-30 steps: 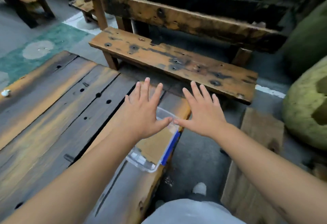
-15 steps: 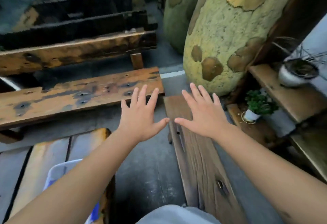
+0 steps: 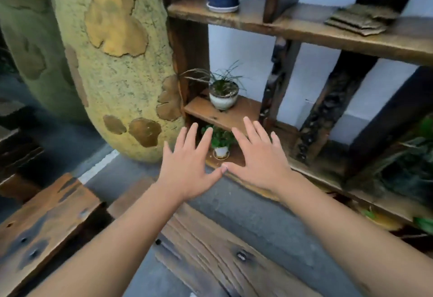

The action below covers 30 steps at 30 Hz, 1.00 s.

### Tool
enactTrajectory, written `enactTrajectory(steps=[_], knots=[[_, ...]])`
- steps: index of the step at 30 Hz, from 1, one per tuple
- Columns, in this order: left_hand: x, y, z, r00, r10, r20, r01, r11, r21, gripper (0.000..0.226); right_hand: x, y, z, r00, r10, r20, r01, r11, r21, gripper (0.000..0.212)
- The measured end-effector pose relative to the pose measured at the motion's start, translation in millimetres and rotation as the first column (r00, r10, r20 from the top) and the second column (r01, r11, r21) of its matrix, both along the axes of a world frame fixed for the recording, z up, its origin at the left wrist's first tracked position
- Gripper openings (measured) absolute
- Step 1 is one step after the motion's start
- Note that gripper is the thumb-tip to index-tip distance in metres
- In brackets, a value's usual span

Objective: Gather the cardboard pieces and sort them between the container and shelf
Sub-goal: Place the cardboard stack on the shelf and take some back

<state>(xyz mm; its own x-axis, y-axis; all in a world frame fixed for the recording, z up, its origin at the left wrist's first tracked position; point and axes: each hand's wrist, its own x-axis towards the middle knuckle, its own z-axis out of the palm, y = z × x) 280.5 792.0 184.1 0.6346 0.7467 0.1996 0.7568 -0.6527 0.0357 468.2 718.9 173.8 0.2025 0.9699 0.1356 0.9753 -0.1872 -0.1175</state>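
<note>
Holding both hands, left hand (image 3: 187, 167) and right hand (image 3: 260, 160), flat with fingers spread (grasping nothing); cardboard pieces (image 3: 360, 19) lying stacked on the upper shelf (image 3: 293, 28).

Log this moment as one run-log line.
left hand: open, empty | right hand: open, empty | cardboard pieces: stacked on shelf

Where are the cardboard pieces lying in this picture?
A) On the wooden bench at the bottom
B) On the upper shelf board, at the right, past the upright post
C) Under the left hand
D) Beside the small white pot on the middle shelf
B: the cardboard pieces lie stacked on the upper shelf board, right of the post, while the left hand and the right hand hold nothing.
</note>
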Motion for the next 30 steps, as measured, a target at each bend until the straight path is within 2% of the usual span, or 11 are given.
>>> enactTrajectory(steps=[6, 13, 19, 26, 30], knots=[[70, 37, 27, 0.963, -0.266, 0.045, 0.263, 0.963, 0.062, 0.090, 41, -17, 34, 0.957, -0.291, 0.006, 0.291, 0.956, 0.044, 0.099], [133, 62, 71, 0.891, -0.444, 0.090, 0.431, 0.892, 0.140, 0.090, 73, -25, 82, 0.875, -0.476, 0.086, 0.462, 0.875, 0.145, 0.096], [191, 70, 107, 0.845, -0.519, 0.129, 0.481, 0.843, 0.239, 0.088, 110, -27, 122, 0.832, -0.542, 0.116, 0.500, 0.824, 0.266, 0.096], [232, 72, 145, 0.809, -0.557, 0.186, 0.494, 0.817, 0.298, 0.079, 161, -42, 158, 0.813, -0.561, 0.155, 0.510, 0.815, 0.274, 0.092], [257, 74, 161, 0.815, -0.545, 0.195, 0.488, 0.828, 0.275, 0.079, 193, -46, 174, 0.815, -0.555, 0.168, 0.499, 0.819, 0.285, 0.092]])
